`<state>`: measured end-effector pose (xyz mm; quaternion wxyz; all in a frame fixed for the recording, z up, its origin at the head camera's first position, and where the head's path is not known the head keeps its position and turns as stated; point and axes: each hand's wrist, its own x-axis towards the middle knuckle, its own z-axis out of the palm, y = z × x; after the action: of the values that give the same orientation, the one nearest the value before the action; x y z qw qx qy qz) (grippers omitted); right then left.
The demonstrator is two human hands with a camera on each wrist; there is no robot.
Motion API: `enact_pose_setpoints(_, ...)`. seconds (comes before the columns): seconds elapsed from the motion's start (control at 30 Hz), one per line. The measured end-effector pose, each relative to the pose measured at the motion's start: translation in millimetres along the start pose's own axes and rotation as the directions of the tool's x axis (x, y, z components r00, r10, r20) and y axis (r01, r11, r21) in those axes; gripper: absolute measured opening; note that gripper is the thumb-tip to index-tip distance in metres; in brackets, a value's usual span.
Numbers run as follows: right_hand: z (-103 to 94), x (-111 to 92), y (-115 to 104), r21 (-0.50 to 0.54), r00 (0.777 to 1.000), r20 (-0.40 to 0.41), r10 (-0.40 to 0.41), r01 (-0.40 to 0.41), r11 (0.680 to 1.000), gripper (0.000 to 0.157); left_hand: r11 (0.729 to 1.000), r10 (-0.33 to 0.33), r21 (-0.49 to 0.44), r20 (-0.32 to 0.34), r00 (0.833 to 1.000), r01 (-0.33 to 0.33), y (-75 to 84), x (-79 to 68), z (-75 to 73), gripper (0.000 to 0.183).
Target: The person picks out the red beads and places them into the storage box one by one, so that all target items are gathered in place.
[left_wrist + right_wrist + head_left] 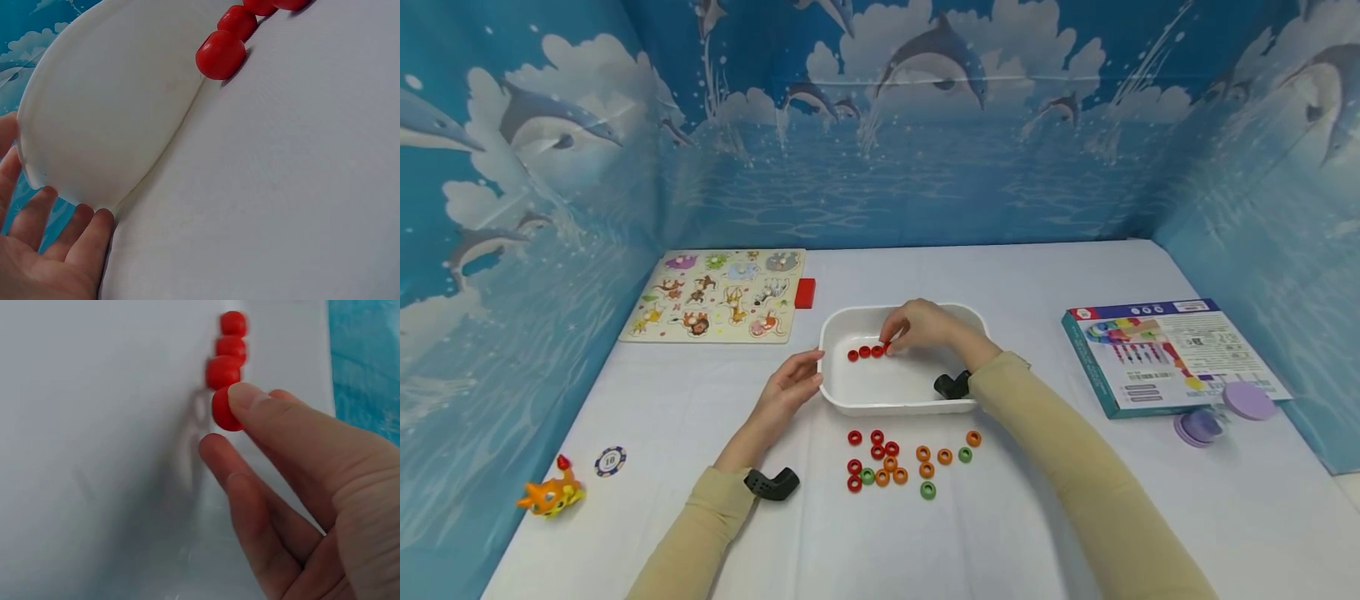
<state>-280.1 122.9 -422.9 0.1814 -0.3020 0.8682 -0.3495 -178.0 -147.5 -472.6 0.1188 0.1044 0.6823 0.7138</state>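
A white tray (898, 409) lies near the table's middle, with a short row of red ring beads (865, 352) inside. My right hand (921, 323) reaches over it and pinches another red bead (226, 411) between thumb and finger, at the near end of that row in the right wrist view. The other fingers of this hand curve loosely below. At the tray's left end, my left hand (784, 392) rests its fingertips on the rim, its fingers spread and fairly straight in the left wrist view (56, 244).
Loose red, orange and green ring beads (891, 463) lie in front of the tray. An animal puzzle board (718, 296) and red block (805, 293) stand back left. A boxed set (1172, 354) and purple lidded jar (1201, 425) are right; a toy (552, 492) and chip (610, 461) left.
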Motion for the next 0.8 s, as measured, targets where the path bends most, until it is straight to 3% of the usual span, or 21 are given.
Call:
enact_pose_setpoints(0.3, 1.8, 0, -5, -0.088, 1.000, -0.004, 0.021, -0.021, 0.996, 0.017, 0.998, 0.058, -0.014, 0.012, 0.998, -0.058, -4.8, 0.1, -1.5, 0.047)
enact_pose_setpoints(0.5, -16.4, -14, -24, -0.118, 0.998, -0.043, 0.054, -0.059, 0.991, 0.027, 0.999, 0.041, -0.011, 0.016, 0.999, -0.041, -5.4, -0.2, -1.3, 0.046)
enact_pose_setpoints(0.67, -28.1, -46, -56, -0.142, 0.997, -0.053, -0.060, 0.052, 0.988, 0.028, 1.000, 0.024, -0.008, 0.011, 1.000, -0.023, 3.3, -2.9, 0.7, 0.041)
enact_pose_setpoints(0.8, -15.4, -77, -73, -0.140, 0.980, -0.045, -0.192, 0.184, 0.973, 0.025, 1.000, 0.022, 0.006, 0.018, 1.000, -0.022, 14.7, -7.5, 5.5, 0.040)
